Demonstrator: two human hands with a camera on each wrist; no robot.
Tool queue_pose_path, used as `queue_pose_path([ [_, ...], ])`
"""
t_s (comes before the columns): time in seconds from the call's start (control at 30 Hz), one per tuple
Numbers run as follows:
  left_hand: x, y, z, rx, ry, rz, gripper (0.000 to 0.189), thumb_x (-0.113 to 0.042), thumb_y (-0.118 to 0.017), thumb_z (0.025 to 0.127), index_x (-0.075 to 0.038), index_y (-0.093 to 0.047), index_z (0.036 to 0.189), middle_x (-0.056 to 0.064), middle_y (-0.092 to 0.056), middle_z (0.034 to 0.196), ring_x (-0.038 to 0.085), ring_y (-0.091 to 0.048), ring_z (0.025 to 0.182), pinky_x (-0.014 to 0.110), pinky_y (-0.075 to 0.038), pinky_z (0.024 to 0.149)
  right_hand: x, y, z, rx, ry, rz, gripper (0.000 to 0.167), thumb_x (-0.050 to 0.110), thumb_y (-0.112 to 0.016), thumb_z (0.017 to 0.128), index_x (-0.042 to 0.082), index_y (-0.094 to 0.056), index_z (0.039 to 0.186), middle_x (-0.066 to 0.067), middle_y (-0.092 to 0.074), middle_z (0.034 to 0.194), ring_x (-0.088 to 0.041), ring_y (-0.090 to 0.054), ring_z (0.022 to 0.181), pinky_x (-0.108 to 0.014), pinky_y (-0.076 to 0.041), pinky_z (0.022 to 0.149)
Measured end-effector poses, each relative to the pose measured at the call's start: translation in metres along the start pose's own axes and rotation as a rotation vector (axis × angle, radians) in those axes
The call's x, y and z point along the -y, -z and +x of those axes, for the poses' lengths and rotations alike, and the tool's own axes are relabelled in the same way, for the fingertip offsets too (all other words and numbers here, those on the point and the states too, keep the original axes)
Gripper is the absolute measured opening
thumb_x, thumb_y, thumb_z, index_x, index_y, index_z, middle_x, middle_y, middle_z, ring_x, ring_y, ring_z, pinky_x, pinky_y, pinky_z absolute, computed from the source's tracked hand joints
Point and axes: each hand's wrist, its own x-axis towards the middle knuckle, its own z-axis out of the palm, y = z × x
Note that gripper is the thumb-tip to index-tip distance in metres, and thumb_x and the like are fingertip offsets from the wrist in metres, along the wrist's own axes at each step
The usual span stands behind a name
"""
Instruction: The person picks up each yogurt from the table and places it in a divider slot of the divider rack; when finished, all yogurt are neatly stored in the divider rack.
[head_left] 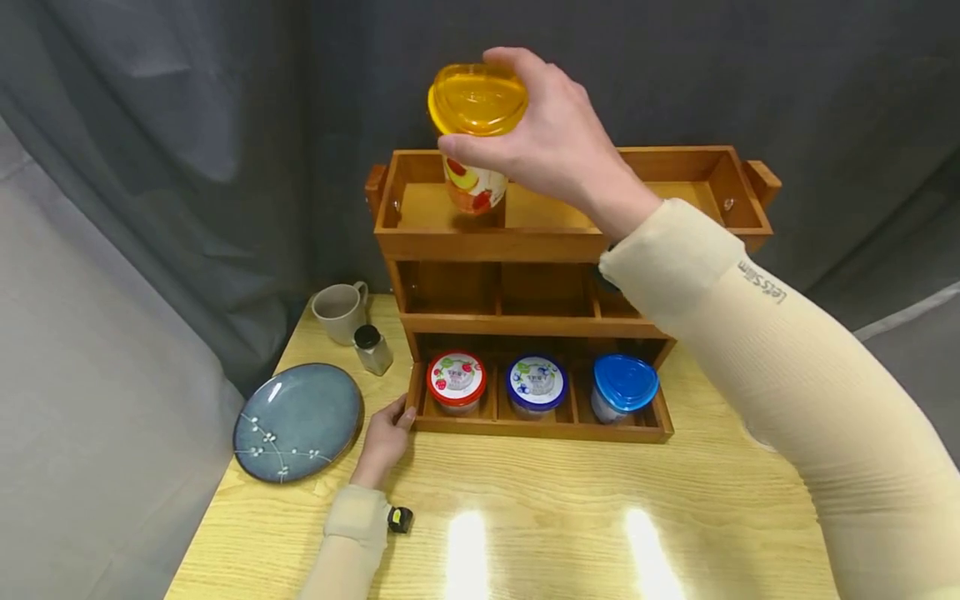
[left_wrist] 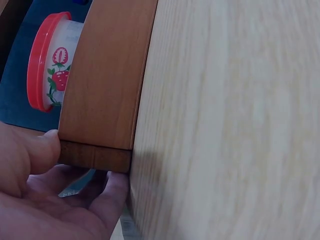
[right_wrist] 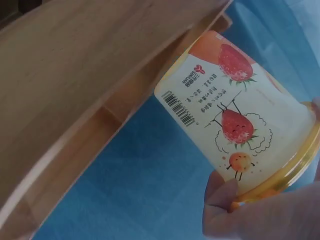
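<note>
A: Entry one. What is in your right hand (head_left: pixel 543 137), and where?

B: Yellow-lidded cup (head_left: pixel 474 183), one, fruit-printed. You hold it by the lid (head_left: pixel 480 96), thumb on the near side, fingers on the far. Place: over the left end of the top tier (head_left: pixel 450 245) of the wooden rack (head_left: pixel 536 325). Whether its base touches the rack, I cannot tell.

A: Entry two, your left hand (head_left: pixel 387 437)?

B: Pinching the left front corner of the rack's bottom tray (head_left: pixel 540 428), thumb above, fingers along the outer side. A useful brace, I judge: hold it firmly, without lifting or tugging.

A: Contents of that tray?

B: Three, left to right across the rack's foot: red-lidded cup (head_left: pixel 456 379), purple-lidded cup (head_left: pixel 536 383), blue-lidded cup (head_left: pixel 625 385).

A: Outside the rack?

B: Left of it: grey mug (head_left: pixel 337 311), black-capped jar (head_left: pixel 372 350), blue plate (head_left: pixel 300 417).

A: Handling notes for you?

B: A grip on the lid alone would trust the seal; spreading your fingers lower, onto the cup wall, should be safer. Keep the base clear of the rack's front edge, the cup level, and your right sleeve (head_left: pixel 675 258) off the tiers below.
</note>
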Motion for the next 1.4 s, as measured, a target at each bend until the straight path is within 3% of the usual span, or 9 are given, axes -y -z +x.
queue_pose_path([
  [0.4, 0.002, -0.003, -0.001, -0.002, -0.045, -0.034, 0.045, -0.01, -0.05, 0.105, 0.007, -0.043, 0.146, 0.028, -0.05, 0.14, 0.038, -0.049, 0.129, 0.047, -0.041, 0.107, 0.007, -0.031, 0.02, 0.124, -0.036, -0.039, 0.094, 0.058, -0.075, 0.081, 0.025, -0.029, 0.156, -0.003, -0.044, 0.139, -0.018, -0.043, 0.121, -0.024, -0.044, 0.096],
  [0.67, 0.004, -0.003, 0.0, -0.001, -0.039, -0.015, 0.045, -0.012, -0.05, 0.105, 0.006, -0.043, 0.146, 0.026, -0.05, 0.142, 0.036, -0.049, 0.129, 0.047, -0.041, 0.107, -0.001, -0.044, 0.023, 0.156, -0.045, -0.132, 0.093, 0.063, -0.071, 0.081, 0.027, -0.029, 0.156, -0.003, -0.046, 0.136, -0.019, -0.04, 0.122, -0.039, -0.029, 0.101],
  [1.2, 0.004, -0.004, 0.004, 0.016, -0.033, -0.047, 0.047, -0.012, -0.05, 0.105, 0.006, -0.041, 0.148, 0.026, -0.046, 0.145, 0.036, -0.045, 0.133, 0.046, -0.038, 0.109, -0.005, -0.044, 0.024, 0.172, -0.027, -0.189, 0.101, 0.073, -0.066, 0.078, 0.032, -0.02, 0.159, -0.004, -0.04, 0.145, -0.024, -0.034, 0.127, -0.046, -0.025, 0.098],
  [1.4, 0.003, -0.005, 0.004, 0.021, -0.026, -0.041, 0.046, -0.012, -0.05, 0.105, 0.005, -0.042, 0.147, 0.026, -0.047, 0.144, 0.036, -0.045, 0.132, 0.047, -0.038, 0.109, -0.005, -0.03, 0.02, 0.166, -0.013, -0.203, 0.098, 0.072, -0.063, 0.081, 0.033, -0.019, 0.159, -0.003, -0.032, 0.154, -0.025, -0.028, 0.134, -0.049, -0.022, 0.103],
])
